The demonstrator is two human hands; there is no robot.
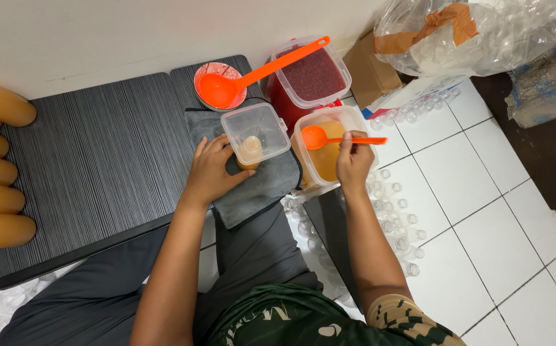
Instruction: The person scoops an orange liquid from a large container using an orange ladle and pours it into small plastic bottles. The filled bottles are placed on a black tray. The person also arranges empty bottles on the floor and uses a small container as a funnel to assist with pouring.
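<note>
The left hand (210,172) wrapped its fingers around a small clear plastic bottle of amber liquid (249,152), which stood on a grey folded cloth (262,186) inside a clear square funnel-like tub (255,133). The right hand (353,161) pinched a small orange plastic ladle (319,136) over a clear rectangular container of amber liquid (329,157).
</note>
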